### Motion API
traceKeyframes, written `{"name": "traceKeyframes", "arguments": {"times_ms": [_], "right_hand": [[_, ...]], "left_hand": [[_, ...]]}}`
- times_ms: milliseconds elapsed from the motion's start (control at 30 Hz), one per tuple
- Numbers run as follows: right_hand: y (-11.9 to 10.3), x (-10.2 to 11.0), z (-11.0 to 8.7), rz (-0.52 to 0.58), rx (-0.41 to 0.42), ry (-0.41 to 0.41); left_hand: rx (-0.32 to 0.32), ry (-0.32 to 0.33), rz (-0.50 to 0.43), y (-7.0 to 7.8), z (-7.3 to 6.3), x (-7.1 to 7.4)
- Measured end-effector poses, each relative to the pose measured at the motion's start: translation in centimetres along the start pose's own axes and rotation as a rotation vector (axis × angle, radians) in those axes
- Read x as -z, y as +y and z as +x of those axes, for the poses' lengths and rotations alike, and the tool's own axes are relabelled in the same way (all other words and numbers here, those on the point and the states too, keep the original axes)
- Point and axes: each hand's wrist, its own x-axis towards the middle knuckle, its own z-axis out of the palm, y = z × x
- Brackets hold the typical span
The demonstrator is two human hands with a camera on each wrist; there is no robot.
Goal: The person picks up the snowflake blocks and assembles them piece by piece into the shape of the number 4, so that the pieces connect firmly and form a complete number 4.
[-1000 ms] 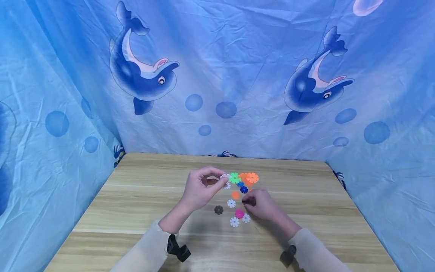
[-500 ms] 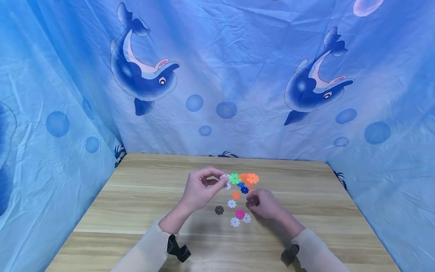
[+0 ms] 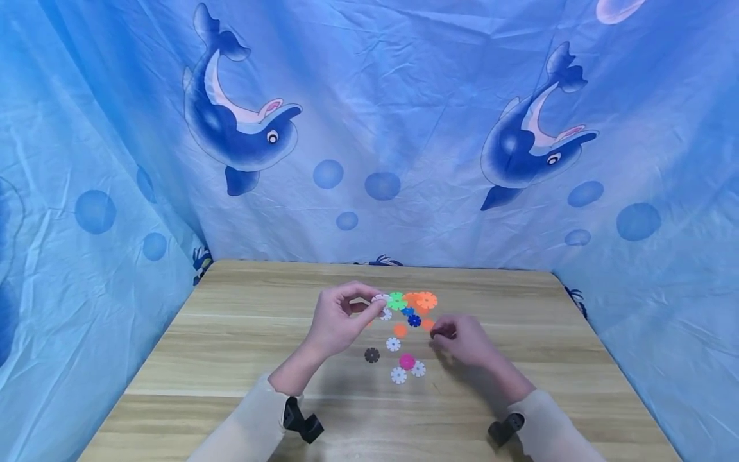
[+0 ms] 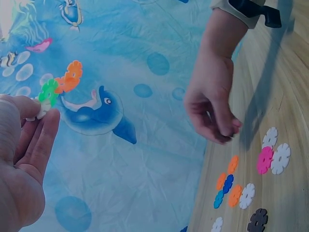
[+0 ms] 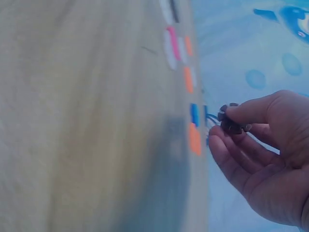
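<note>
My left hand (image 3: 337, 324) pinches a white snowflake disc (image 4: 43, 109) between thumb and fingers. Joined to that disc is a green snowflake disc (image 3: 396, 301), followed by orange snowflake discs (image 3: 426, 299) in a chain held above the table. On the right, my right hand (image 3: 466, 341) grips a dark snowflake disc (image 5: 231, 126) by thumb and fingertips, raised over the table and apart from the chain. The right wrist view shows this disc best; in the head view the fingers mostly cover it.
Loose discs lie on the wooden table (image 3: 231, 385) between and below the hands: a dark one (image 3: 372, 355), a pink one (image 3: 407, 362), a dark blue one (image 3: 414, 321), several white and orange ones. A blue dolphin-print curtain (image 3: 392, 115) stands behind and along both sides.
My right hand has moved to the right and slightly away from me, carrying the dark disc from beside the loose pieces. The left hand and its chain have stayed nearly in place.
</note>
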Motion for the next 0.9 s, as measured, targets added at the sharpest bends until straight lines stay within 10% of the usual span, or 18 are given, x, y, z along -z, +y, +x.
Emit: {"name": "traceKeyframes", "arguments": {"times_ms": [900], "right_hand": [[-7.0, 5.5, -2.6, 0.370, 0.347, 0.366]], "left_hand": [[0.024, 0.012, 0.006, -0.4, 0.1, -0.3]]}}
